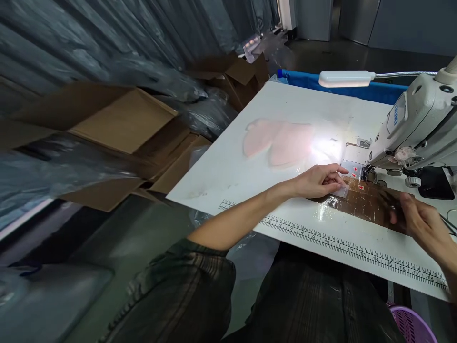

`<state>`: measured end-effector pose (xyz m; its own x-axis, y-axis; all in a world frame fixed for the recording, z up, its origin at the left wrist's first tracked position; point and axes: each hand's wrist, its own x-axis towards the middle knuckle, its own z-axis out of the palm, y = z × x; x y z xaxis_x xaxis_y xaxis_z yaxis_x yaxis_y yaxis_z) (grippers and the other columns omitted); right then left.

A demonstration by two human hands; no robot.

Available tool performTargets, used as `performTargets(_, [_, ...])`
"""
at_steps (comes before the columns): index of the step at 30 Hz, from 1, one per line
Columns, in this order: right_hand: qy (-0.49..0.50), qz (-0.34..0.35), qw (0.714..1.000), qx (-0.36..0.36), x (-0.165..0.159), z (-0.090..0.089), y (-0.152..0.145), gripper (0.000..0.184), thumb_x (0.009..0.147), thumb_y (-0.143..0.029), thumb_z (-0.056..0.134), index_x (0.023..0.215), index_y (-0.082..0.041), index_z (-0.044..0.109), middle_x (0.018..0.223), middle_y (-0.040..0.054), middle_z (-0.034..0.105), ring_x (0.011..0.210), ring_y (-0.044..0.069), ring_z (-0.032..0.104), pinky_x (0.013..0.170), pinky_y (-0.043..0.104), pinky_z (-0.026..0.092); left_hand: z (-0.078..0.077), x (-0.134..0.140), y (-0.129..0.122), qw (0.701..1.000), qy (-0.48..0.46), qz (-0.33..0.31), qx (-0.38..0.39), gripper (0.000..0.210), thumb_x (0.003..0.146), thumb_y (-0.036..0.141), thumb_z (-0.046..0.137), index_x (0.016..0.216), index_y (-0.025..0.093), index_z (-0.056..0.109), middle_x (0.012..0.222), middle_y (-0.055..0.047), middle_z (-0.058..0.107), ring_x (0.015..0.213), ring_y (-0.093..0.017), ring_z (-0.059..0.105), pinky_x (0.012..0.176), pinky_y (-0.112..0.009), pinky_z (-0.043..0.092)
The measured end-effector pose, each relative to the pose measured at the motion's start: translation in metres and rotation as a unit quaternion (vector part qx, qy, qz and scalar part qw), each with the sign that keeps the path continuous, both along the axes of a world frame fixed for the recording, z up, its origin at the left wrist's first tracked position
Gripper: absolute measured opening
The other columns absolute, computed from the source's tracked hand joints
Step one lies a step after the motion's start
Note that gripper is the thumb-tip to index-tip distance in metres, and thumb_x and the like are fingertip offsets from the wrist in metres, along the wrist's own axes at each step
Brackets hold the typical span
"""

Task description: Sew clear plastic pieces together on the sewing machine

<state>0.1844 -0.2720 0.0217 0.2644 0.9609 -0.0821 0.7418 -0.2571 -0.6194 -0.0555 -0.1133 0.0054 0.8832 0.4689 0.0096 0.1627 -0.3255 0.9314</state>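
My left hand [323, 181] is closed in a pinch, just left of the sewing machine's needle area, at a small translucent white piece [342, 191]. Under it lies a shiny brown plate [352, 205] set into the table in front of the presser foot [367, 170]. Small red marks show on the plate and on the metal needle plate [350, 167]. My right hand [423, 216] hovers over the plate's right end, smeared by motion, with its fingers bent. A dark blur lies by its fingertips; whether it is held I cannot make out.
The white sewing machine [421, 124] stands at right, with a lamp [346, 78] behind. Pale pink fabric pieces [291, 145] lie on the white table [221, 176], which has a printed ruler along its front edge. Cardboard boxes [124, 119] stand left; a purple basket [414, 324] sits below right.
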Motion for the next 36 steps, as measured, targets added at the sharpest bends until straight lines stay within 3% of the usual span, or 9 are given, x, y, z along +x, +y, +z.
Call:
performTargets(2, [0.031, 0.016, 0.999, -0.026, -0.022, 0.003, 0.022, 0.074, 0.09, -0.081, 0.02, 0.057, -0.023, 0.052, 0.065, 0.0116, 0.066, 0.061, 0.022, 0.062, 0.061, 0.034, 0.051, -0.001, 0.001, -0.001, 1.0, -0.008, 0.01, 0.0, 0.04, 0.092, 0.024, 0.058, 0.129, 0.01, 0.055, 0.108, -0.013, 0.077, 0.079, -0.012, 0.067, 0.074, -0.03, 0.053])
performTargets(5, [-0.018, 0.039, 0.998, -0.051, -0.037, 0.007, 0.047, 0.072, 0.085, -0.084, 0.024, 0.059, -0.023, 0.055, 0.055, 0.0076, 0.06, 0.05, 0.019, 0.053, 0.051, 0.032, 0.04, -0.003, 0.001, -0.001, 1.0, -0.013, 0.023, 0.012, 0.037, 0.091, 0.025, 0.06, 0.125, 0.011, 0.058, 0.104, -0.01, 0.079, 0.082, -0.013, 0.07, 0.078, -0.031, 0.056])
performTargets(10, [-0.036, 0.017, 0.998, -0.039, -0.044, 0.004, 0.06, 0.077, 0.08, -0.087, 0.026, 0.071, -0.021, 0.064, 0.051, 0.0055, 0.055, 0.049, 0.02, 0.051, 0.047, 0.03, 0.035, -0.006, 0.001, -0.007, 0.998, -0.021, 0.029, 0.052, 0.033, 0.091, 0.021, 0.06, 0.123, 0.013, 0.061, 0.102, -0.008, 0.08, 0.091, -0.016, 0.074, 0.082, -0.032, 0.06])
performTargets(14, [-0.009, -0.025, 1.0, -0.005, -0.037, -0.003, 0.053, 0.078, 0.082, -0.088, 0.028, 0.067, -0.02, 0.063, 0.053, 0.0054, 0.057, 0.051, 0.019, 0.054, 0.048, 0.03, 0.04, -0.005, 0.003, -0.032, 0.98, -0.081, -0.145, 0.107, 0.04, 0.094, 0.021, 0.059, 0.132, 0.011, 0.059, 0.113, -0.012, 0.077, 0.087, -0.017, 0.076, 0.075, -0.03, 0.063])
performTargets(17, [-0.005, -0.018, 1.0, -0.007, -0.029, -0.002, 0.048, 0.073, 0.089, -0.083, 0.029, 0.058, -0.022, 0.055, 0.055, 0.007, 0.06, 0.051, 0.02, 0.057, 0.048, 0.031, 0.043, -0.002, 0.006, -0.049, 0.941, -0.148, -0.241, 0.186, 0.033, 0.092, 0.022, 0.066, 0.124, 0.016, 0.068, 0.125, -0.011, 0.073, 0.107, -0.019, 0.073, 0.092, -0.028, 0.061])
performTargets(20, [-0.031, -0.002, 0.999, -0.021, -0.028, 0.005, 0.05, 0.072, 0.093, -0.08, 0.024, 0.056, -0.024, 0.051, 0.053, 0.0084, 0.059, 0.05, 0.022, 0.058, 0.049, 0.035, 0.045, -0.004, 0.006, -0.048, 0.915, -0.147, -0.165, 0.337, 0.015, 0.095, 0.025, 0.064, 0.104, 0.018, 0.074, 0.118, -0.012, 0.074, 0.104, -0.02, 0.071, 0.093, -0.033, 0.059])
performTargets(24, [-0.101, 0.026, 0.994, -0.026, -0.036, 0.014, 0.058, 0.071, 0.089, -0.082, 0.019, 0.061, -0.025, 0.05, 0.051, 0.0074, 0.056, 0.049, 0.022, 0.053, 0.05, 0.034, 0.041, -0.015, 0.005, -0.035, 0.866, -0.078, -0.013, 0.494, 0.024, 0.098, 0.031, 0.062, 0.091, 0.011, 0.072, 0.098, -0.013, 0.073, 0.085, -0.021, 0.065, 0.078, -0.035, 0.055])
performTargets(28, [-0.169, 0.027, 0.983, -0.068, -0.039, 0.015, 0.061, 0.074, 0.082, -0.084, 0.017, 0.067, -0.024, 0.058, 0.051, 0.0063, 0.055, 0.047, 0.02, 0.048, 0.049, 0.031, 0.033, -0.021, 0.005, -0.04, 0.843, -0.102, -0.057, 0.525, 0.031, 0.095, 0.038, 0.066, 0.086, 0.009, 0.072, 0.092, -0.012, 0.072, 0.082, -0.021, 0.063, 0.076, -0.033, 0.053])
performTargets(36, [-0.142, 0.048, 0.98, -0.129, -0.041, 0.019, 0.055, 0.083, 0.076, -0.094, 0.017, 0.065, -0.024, 0.058, 0.046, 0.0018, 0.047, 0.044, 0.017, 0.041, 0.048, 0.029, 0.032, -0.017, 0.006, -0.053, 0.868, -0.093, -0.1, 0.477, 0.022, 0.098, 0.031, 0.062, 0.086, 0.016, 0.074, 0.094, -0.009, 0.074, 0.083, -0.018, 0.063, 0.08, -0.031, 0.053])
